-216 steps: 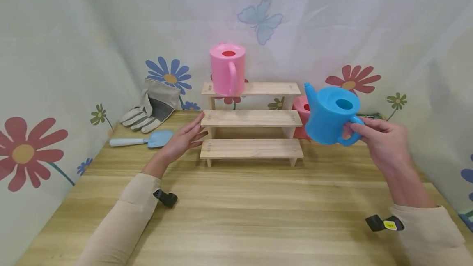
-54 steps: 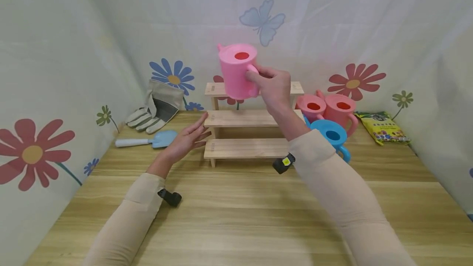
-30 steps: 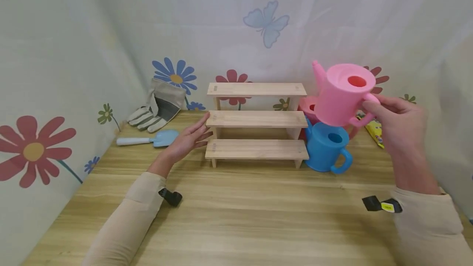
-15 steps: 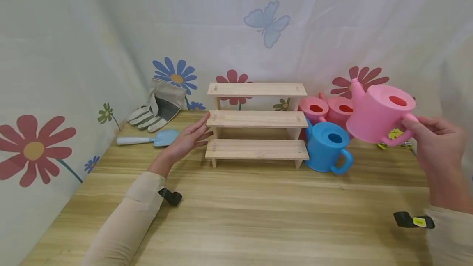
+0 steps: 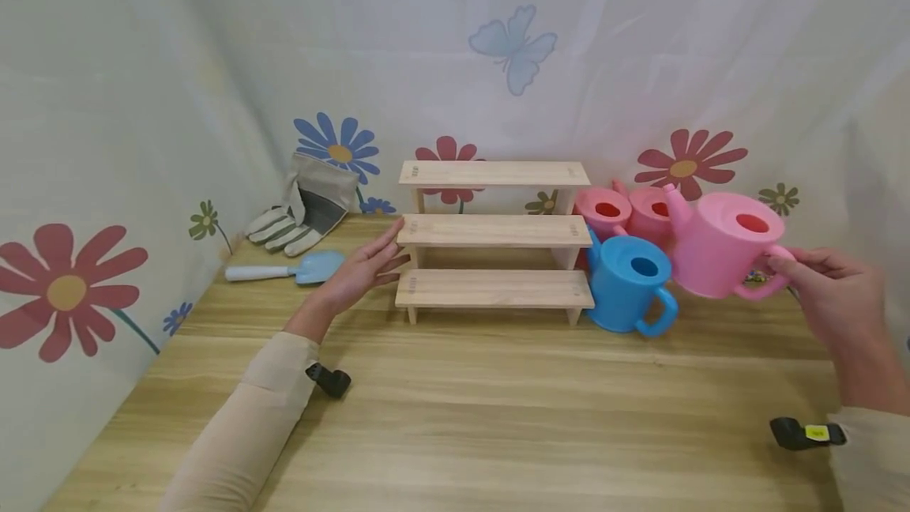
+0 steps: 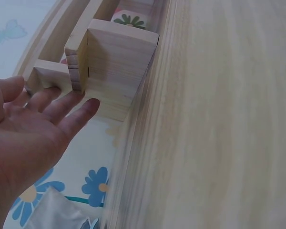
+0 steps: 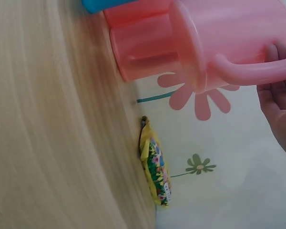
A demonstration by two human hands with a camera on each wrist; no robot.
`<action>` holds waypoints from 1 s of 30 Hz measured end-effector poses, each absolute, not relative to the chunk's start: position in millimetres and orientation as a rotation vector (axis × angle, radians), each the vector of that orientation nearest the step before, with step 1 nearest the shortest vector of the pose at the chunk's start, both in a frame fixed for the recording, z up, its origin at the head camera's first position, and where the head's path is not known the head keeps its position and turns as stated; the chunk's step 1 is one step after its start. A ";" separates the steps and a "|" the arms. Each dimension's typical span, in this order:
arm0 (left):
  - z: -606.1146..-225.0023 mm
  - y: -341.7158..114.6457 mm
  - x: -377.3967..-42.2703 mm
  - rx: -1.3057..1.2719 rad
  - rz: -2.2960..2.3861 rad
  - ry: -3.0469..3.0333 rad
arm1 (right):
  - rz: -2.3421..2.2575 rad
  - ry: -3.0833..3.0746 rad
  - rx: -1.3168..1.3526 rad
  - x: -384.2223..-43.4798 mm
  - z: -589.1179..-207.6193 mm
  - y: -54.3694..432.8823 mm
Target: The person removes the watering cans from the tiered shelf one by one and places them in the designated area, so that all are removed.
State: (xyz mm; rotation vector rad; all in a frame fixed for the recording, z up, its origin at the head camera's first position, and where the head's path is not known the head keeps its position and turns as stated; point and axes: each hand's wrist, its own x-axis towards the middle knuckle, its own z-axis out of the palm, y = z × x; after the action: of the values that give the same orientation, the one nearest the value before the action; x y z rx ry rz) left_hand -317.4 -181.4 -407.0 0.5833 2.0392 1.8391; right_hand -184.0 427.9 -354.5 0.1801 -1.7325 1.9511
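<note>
My right hand (image 5: pixel 839 299) grips the handle of a light pink watering can (image 5: pixel 725 247), its spout toward the left. In the right wrist view, the pink can's base is raised above the wooden table (image 7: pixel 57 143). My left hand (image 5: pixel 359 271) touches the left end of a three-step wooden stand (image 5: pixel 494 231) with extended fingers. The left wrist view shows those fingertips (image 6: pixel 93 106) at the stand's side. Right of the stand sits a blue watering can (image 5: pixel 629 283). Behind it are two darker pink watering cans, one by the stand (image 5: pixel 593 204) and another (image 5: pixel 647 204) beside it.
At the back left, a grey-and-white work glove (image 5: pixel 306 204) leans against the printed backdrop. A light blue trowel (image 5: pixel 316 267) with a white handle lies in front of it. A yellow printed bag (image 7: pixel 155 167) rests near the backdrop, mostly hidden in the head view.
The blue watering can was set down right of the stand. My right hand took the light pink can from the top step, carried it right and lowered it. The left hand stays at the stand.
</note>
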 end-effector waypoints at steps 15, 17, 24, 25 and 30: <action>-405.4 -180.7 -317.3 0.599 1.830 2.036 | 2.071 -1.909 0.357 -191.8 -385.6 433.1; -405.3 -180.6 -317.1 0.595 1.833 2.032 | 2.115 -1.898 0.344 -192.5 -387.5 432.5; -405.4 -181.2 -316.3 0.602 1.833 2.041 | 2.280 -1.868 0.284 -195.4 -392.6 431.7; -405.4 -181.3 -316.3 0.604 1.831 2.042 | 2.275 -1.887 0.262 -195.4 -393.5 431.5; -404.8 -181.0 -316.1 0.588 1.827 2.052 | 2.304 -1.890 0.221 -195.5 -397.2 431.2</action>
State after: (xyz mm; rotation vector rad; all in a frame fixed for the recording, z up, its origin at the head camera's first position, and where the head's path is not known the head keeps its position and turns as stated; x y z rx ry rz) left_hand -316.1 -181.0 -404.8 0.5880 2.0522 1.8270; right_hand -195.5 431.2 -397.2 0.2211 -1.8897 2.3041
